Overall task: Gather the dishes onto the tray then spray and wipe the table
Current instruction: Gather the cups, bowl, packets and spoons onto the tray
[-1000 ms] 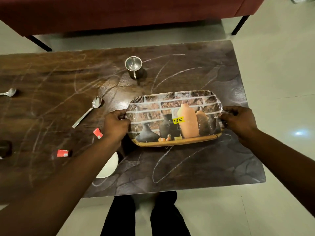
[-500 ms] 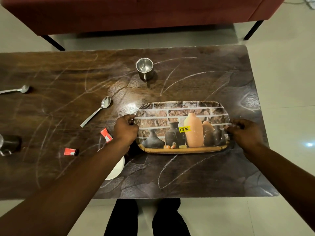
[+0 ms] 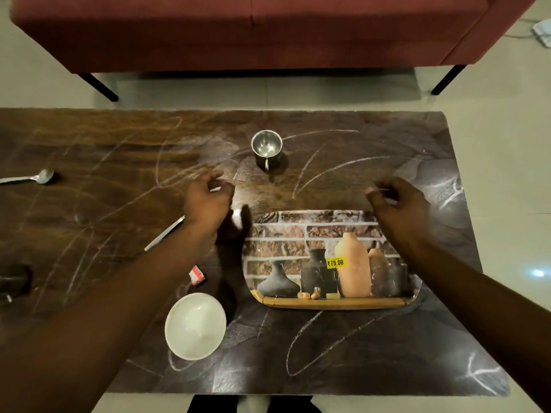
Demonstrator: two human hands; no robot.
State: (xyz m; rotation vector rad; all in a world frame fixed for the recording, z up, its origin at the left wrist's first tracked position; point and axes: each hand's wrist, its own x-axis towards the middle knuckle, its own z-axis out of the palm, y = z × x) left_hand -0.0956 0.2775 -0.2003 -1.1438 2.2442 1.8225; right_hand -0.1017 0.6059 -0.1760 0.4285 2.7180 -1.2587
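Two grips, both loose and holding nothing: my left grip (image 3: 208,201) hovers over the desk (image 3: 89,210) just left of the tray (image 3: 328,302), and my right grip (image 3: 399,204) hangs over its far right corner. The tray lies flat on the near right of the desk, with no dish on it. Gathering has barely begun, I judge. Next I should reach the steel cup (image 3: 266,147) standing farther out between my grips, then the white bowl (image 3: 195,325) near left.
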